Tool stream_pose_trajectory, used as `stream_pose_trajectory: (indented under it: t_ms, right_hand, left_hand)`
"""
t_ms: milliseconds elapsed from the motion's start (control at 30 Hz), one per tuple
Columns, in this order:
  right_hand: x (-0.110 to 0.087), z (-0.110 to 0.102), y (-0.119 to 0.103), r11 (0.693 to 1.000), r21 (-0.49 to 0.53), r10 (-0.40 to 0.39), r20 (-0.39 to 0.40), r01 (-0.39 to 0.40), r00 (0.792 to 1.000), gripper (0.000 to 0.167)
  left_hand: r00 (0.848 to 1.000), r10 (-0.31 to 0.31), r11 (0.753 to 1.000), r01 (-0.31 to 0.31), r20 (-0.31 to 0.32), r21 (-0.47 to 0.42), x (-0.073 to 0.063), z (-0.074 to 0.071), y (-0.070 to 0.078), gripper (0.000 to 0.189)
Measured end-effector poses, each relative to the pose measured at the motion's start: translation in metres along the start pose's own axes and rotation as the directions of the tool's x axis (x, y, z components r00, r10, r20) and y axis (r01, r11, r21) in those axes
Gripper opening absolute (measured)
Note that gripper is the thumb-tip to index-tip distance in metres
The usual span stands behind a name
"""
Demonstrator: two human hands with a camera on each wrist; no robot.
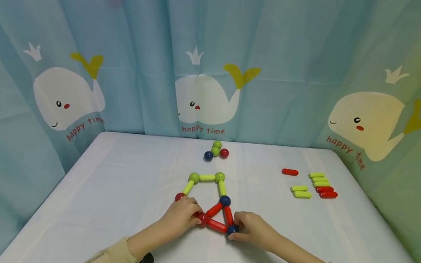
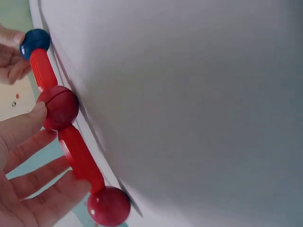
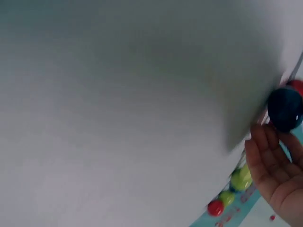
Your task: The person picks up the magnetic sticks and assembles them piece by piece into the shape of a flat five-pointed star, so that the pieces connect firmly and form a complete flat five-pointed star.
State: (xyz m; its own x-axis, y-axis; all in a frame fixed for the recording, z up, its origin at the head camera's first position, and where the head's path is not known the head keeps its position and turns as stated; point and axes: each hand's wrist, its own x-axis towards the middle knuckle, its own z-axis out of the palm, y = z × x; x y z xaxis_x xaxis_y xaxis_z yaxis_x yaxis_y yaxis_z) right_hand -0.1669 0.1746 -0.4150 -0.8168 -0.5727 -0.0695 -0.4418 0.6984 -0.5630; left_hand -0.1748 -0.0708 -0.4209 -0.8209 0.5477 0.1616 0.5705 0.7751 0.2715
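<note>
A frame of rods and balls lies joined on the table. In the head view my left hand [image 1: 181, 216] holds its middle red ball [image 1: 202, 219], thumb on the near side. The left wrist view shows the fingers along a red rod [image 2: 81, 158] that leads to another red ball [image 2: 109, 206]. My right hand [image 1: 256, 231] pinches the near blue ball [image 1: 232, 230]. Red rods [image 1: 217, 225] form a triangle between that ball, the middle red ball and a farther blue ball [image 1: 225, 201]. Beyond, light green rods [image 1: 207, 177] join two green balls [image 1: 194, 177].
Loose balls, green, red and blue [image 1: 208, 156], sit at the table's far edge. On the right lie several loose green rods [image 1: 302, 194] and red rods [image 1: 328, 195], with one red rod [image 1: 290, 172] apart. A whale-print curtain [image 1: 205, 102] hangs around the table [image 1: 136, 175].
</note>
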Motion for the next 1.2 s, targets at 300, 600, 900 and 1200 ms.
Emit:
stream_pose_trajectory:
  t_ms: [300,600,900,1200]
  right_hand:
    - [0.005,0.010,-0.020,0.995,0.070,-0.083,0.086,0.077,0.993,0.018]
    - [0.004,-0.007,0.010,0.966,-0.152,-0.205,0.051,0.211,0.977,0.011]
    - [-0.006,-0.033,0.058,0.967,-0.176,-0.210,-0.147,0.183,0.967,0.010]
    - [-0.022,-0.059,0.089,0.943,-0.328,-0.149,-0.296,0.046,0.943,0.018]
  left_hand:
    - [0.998,0.005,0.990,0.005,0.068,-0.144,-0.008,-0.010,-0.019,0.019]
    - [0.981,0.121,0.974,-0.087,0.153,-0.211,-0.013,-0.023,-0.051,0.015]
    - [0.974,0.127,0.963,-0.076,0.187,-0.258,-0.012,-0.026,-0.068,0.020]
    - [0.971,0.052,0.957,0.018,0.231,-0.289,-0.006,-0.029,-0.068,0.025]
